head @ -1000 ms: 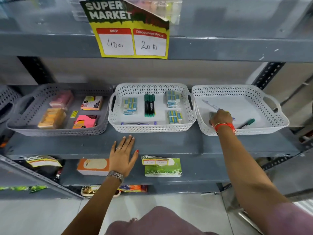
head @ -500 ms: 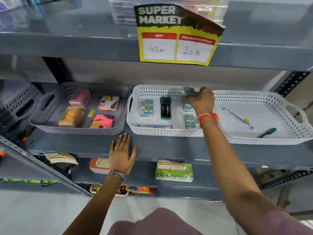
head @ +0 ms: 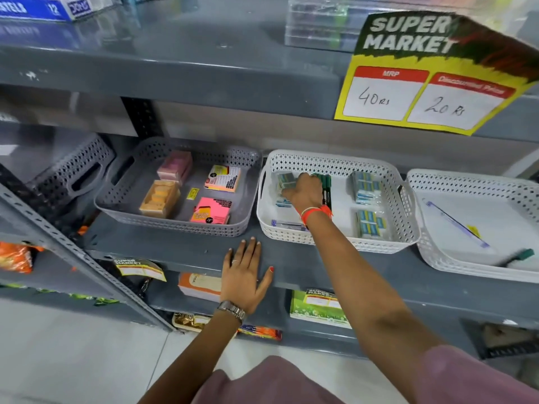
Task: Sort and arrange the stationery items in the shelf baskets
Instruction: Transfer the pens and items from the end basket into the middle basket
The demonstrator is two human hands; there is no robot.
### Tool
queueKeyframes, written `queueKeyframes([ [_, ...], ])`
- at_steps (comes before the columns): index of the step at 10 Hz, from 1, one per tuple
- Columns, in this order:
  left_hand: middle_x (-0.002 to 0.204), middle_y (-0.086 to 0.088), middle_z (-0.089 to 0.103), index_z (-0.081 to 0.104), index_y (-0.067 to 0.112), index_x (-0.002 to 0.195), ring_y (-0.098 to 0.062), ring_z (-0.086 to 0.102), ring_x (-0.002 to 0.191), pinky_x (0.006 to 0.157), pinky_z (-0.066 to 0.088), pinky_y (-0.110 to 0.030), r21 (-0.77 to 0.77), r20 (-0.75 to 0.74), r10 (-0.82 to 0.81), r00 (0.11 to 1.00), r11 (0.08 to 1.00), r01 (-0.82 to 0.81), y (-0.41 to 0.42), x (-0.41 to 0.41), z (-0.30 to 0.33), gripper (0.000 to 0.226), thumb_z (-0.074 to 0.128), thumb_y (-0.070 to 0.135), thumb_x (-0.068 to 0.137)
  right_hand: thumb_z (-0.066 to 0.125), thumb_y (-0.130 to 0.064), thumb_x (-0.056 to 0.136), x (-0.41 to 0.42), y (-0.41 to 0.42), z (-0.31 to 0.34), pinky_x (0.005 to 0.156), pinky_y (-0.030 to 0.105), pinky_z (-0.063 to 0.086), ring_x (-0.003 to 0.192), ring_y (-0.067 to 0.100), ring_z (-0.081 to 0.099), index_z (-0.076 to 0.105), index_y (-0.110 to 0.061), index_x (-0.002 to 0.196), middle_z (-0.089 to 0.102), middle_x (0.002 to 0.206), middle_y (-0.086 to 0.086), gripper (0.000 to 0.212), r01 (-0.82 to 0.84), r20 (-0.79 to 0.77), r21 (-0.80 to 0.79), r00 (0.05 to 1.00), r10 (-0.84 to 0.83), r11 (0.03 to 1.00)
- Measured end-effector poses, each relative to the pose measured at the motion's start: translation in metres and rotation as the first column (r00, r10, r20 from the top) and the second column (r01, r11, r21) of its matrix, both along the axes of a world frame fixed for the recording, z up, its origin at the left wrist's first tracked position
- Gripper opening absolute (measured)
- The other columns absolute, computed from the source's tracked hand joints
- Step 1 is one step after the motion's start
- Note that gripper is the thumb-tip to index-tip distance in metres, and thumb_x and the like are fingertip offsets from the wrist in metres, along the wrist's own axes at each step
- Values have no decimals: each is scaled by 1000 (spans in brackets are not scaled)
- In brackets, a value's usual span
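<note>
My right hand (head: 303, 193) is inside the middle white basket (head: 335, 164), fingers closed on a blue-and-green eraser pack (head: 287, 179) at the basket's back left, over another pack. Green markers (head: 326, 185) lie just right of the hand. Two more eraser packs (head: 367, 186) (head: 372, 224) lie on the right side and a pen (head: 287, 224) along the front wall. My left hand (head: 243, 275) rests flat, fingers spread, on the grey shelf edge (head: 175, 252). The grey basket (head: 175, 225) on the left holds sticky notes (head: 211, 210) and eraser blocks (head: 159, 198).
A white basket (head: 466, 182) at the right holds a pen (head: 455, 221) and a green marker (head: 522, 255). A yellow price sign (head: 423, 97) hangs from the shelf above. Another grey basket (head: 78, 170) stands at far left. Notebooks and packets fill the lower shelf.
My right hand carried an eraser pack out of the right basket, across to the left, and down into the middle basket's back-left corner. The view shifted left. My left hand stayed on the shelf.
</note>
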State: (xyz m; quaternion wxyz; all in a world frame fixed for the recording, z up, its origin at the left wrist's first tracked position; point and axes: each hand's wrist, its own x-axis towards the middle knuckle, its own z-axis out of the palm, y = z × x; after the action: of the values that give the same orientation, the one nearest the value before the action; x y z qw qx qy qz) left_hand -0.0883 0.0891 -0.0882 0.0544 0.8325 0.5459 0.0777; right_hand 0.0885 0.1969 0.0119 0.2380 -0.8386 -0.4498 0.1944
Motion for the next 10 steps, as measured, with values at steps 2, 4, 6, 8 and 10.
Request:
queueKeyframes([
  [2, 132, -10, 59, 56, 9, 128, -27, 56, 121, 102, 23, -42, 11, -30, -4, 1000, 1000, 4, -1, 4, -4, 65, 33, 49, 82, 54, -20, 91, 32, -22, 1, 87, 38, 51, 106, 37, 63, 64, 6, 105, 67, 111, 27, 31, 38, 24, 154, 999, -42, 987],
  [4, 127, -12, 62, 58, 5, 125, -28, 58, 119, 104, 23, -43, 41, -39, -71, 997, 996, 73, -8, 22, 1, 65, 35, 47, 81, 50, 5, 87, 113, -73, 12, 98, 33, 48, 112, 34, 63, 63, 0, 117, 66, 121, 24, 34, 204, 89, 308, 966, -241, 929],
  [6, 128, -10, 62, 59, 6, 124, -26, 57, 120, 103, 22, -43, 48, -45, -164, 985, 985, 167, -31, 66, 1, 63, 34, 47, 82, 48, 1, 85, 197, -123, 15, 94, 38, 48, 110, 41, 61, 67, 3, 110, 68, 115, 27, 32, 373, 128, 363, 888, -442, 854],
  [8, 132, -12, 58, 57, 5, 126, -27, 55, 122, 106, 21, -42, 43, -30, -128, 991, 991, 129, -49, 96, -3, 64, 34, 45, 83, 49, 5, 87, 269, -156, 2, 97, 43, 46, 115, 44, 56, 61, 10, 113, 62, 119, 33, 29, 420, 167, 164, 880, -444, 893],
  [10, 133, -11, 57, 55, 6, 128, -26, 54, 123, 105, 21, -39, 16, -28, -83, 996, 996, 84, -43, 82, -1, 69, 17, 51, 91, 48, 6, 88, 275, -160, -13, 98, 47, 46, 118, 44, 52, 55, 10, 116, 56, 123, 31, 29, 371, 234, -28, 905, -355, 928],
])
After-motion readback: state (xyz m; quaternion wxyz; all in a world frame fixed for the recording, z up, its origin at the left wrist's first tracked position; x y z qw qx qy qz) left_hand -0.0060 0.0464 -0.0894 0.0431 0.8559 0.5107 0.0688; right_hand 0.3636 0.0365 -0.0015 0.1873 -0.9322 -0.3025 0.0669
